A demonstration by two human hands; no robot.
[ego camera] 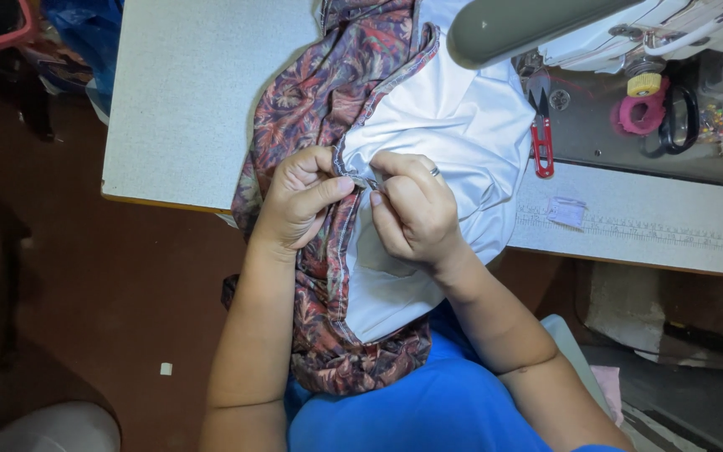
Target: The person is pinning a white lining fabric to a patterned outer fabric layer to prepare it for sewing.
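Nearest the camera is the person's lap in bright blue cloth [416,410], with both bare forearms rising from it toward the work. Draped over the lap and up onto the counter [186,100] is a garment [328,109] of dark paisley-patterned fabric, turned so that its white lining [462,134] faces up and bulges in soft folds.

The left hand [299,201] is curled closed, thumb pressed against the forefinger, pinching the patterned edge of the garment where it meets the lining. The right hand [416,209], with a ring on one finger, is also closed, its fingertips pinched on the same seam edge just beside the left thumb; the two hands nearly touch there. Something small and thin seems to sit between the right fingertips, but it is too small to make out.

Beyond the garment, to its right, red-handled thread snips [542,138] lie on the counter just past the lining's edge. Further right of the garment are a pink ring-shaped item [639,115] with a small yellow spool [643,84] beside it, and black-handled scissors [679,117]. Above the garment's far right corner hangs the grey-white head of a sewing machine [562,25]. A measuring scale [629,228] runs along the counter's front edge, right of the garment. Left of the garment, below the counter, is the dark brown floor [110,285].
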